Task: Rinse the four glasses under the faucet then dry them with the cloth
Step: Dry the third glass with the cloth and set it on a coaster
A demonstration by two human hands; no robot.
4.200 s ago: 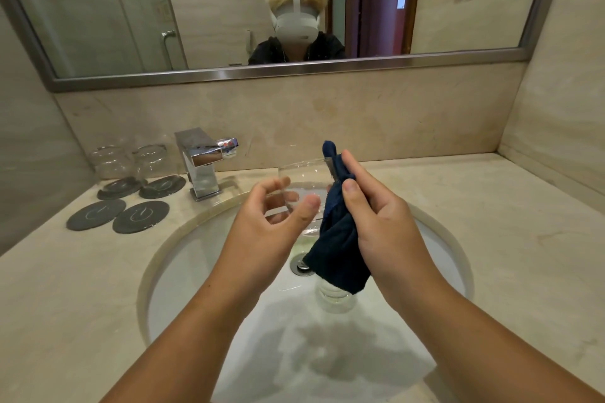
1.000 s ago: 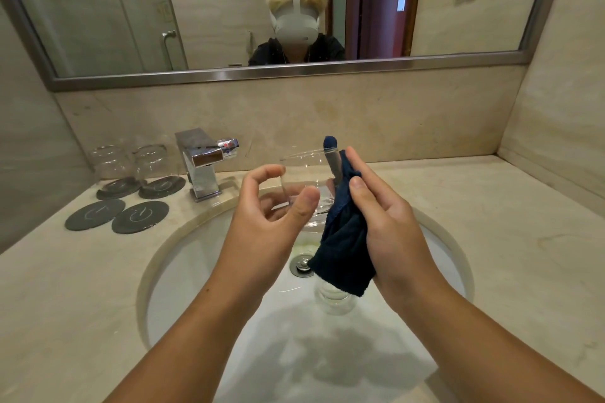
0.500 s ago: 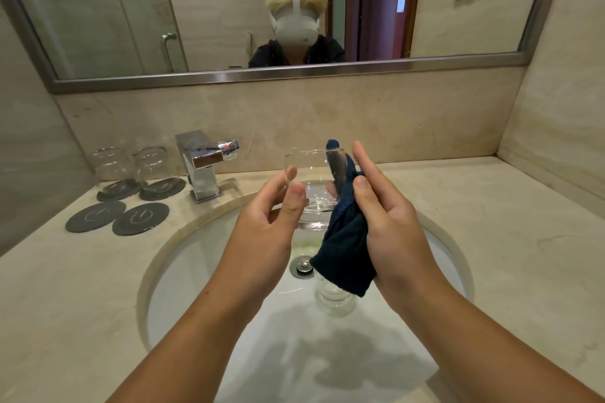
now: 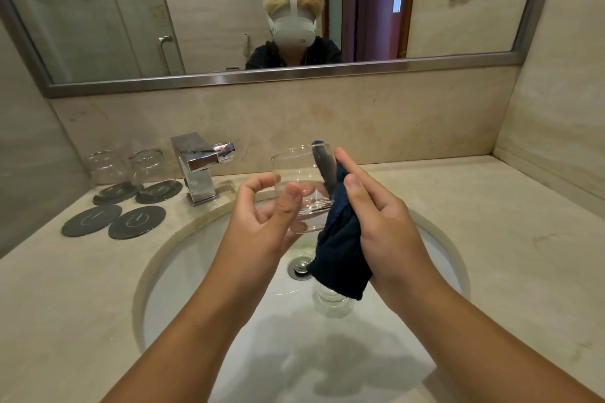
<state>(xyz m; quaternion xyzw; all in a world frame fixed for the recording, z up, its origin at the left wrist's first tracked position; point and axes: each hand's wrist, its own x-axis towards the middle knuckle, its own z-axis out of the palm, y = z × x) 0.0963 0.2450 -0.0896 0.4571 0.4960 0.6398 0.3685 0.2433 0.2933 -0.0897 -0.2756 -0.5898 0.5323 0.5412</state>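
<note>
Now | left grip (image 4: 262, 222) clasps glass (image 4: 294, 167) | right grip (image 4: 383, 226) pinches cloth (image 4: 340, 255) over glass rim

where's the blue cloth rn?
Head view, centre: the dark blue cloth hangs over the sink, pinched by the right hand, top end tucked inside the glass in the left hand; a second glass sits below it.
</note>
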